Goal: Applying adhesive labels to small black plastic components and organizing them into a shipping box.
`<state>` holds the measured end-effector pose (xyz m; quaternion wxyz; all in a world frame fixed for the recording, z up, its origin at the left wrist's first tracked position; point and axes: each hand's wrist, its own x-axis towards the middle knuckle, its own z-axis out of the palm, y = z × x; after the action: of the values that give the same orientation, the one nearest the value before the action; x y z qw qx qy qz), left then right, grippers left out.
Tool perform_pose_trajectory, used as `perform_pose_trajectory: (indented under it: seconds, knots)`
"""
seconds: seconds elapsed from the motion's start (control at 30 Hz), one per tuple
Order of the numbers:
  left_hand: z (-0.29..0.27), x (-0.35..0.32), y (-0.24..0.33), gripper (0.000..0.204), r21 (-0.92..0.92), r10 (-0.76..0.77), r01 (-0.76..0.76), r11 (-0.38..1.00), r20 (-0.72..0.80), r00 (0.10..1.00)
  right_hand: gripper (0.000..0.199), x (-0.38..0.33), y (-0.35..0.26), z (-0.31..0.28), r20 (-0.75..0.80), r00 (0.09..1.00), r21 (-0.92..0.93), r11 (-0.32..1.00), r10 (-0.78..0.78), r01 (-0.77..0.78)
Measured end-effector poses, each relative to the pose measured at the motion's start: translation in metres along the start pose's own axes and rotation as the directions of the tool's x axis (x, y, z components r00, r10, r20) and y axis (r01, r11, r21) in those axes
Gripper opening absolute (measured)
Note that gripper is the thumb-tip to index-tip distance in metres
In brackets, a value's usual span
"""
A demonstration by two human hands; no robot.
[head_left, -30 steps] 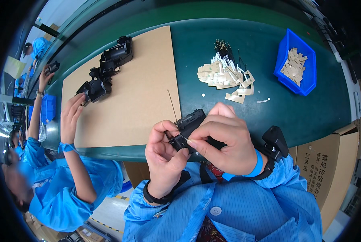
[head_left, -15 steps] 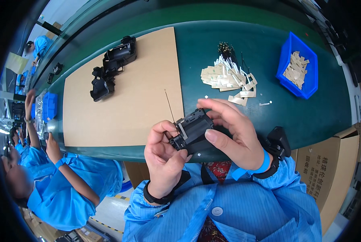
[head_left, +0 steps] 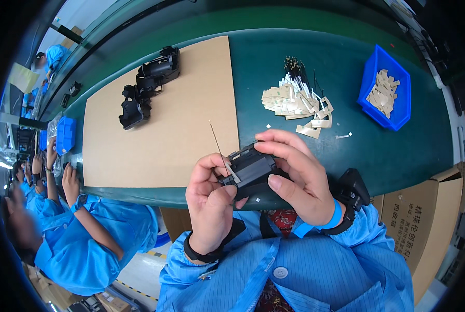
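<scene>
Black moulded plastic, matt and ribbed, makes up the housing (head_left: pixel 252 169), held at the near edge of the green belt (head_left: pixel 398 156), just right of the cardboard sheet (head_left: pixel 159 130). Right hand (head_left: pixel 300 179) wraps over its top and side; left hand (head_left: pixel 209 200) pinches a pale strip (head_left: pixel 232 173) against its face, near a thin wire (head_left: pixel 217 143). Best practice, judging by the grip: keep the housing braced and press the strip flat. Beyond the housing lie loose beige strips (head_left: pixel 295 101); a blue bin (head_left: pixel 385 88) holds more.
</scene>
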<state>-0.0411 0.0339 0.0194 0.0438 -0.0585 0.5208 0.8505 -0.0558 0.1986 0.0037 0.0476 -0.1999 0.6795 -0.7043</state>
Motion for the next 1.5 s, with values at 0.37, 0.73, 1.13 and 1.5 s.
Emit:
perform_pose_trajectory:
  seconds: [0.37,0.73,1.13,1.5]
  knots:
    - [-0.008,0.002,0.004,0.044,-0.147,-0.079,0.092,0.985,0.09,0.993,0.037,-0.003,0.0,0.007,-0.108,0.993,0.016,0.999,-0.05,0.052]
    - [-0.01,0.005,0.003,0.043,-0.09,-0.112,0.126,0.988,0.147,0.983,0.036,-0.001,0.0,0.001,-0.075,0.992,-0.069,0.993,-0.099,0.094]
    - [-0.003,0.001,-0.004,0.047,-0.119,-0.127,0.142,0.983,0.121,0.984,0.034,0.003,-0.002,-0.001,-0.038,0.99,-0.083,0.988,-0.137,0.133]
    - [-0.009,0.002,-0.011,0.037,-0.122,-0.152,0.167,0.978,0.12,0.981,0.034,0.005,0.004,-0.002,-0.035,0.992,-0.025,0.992,-0.121,0.12]
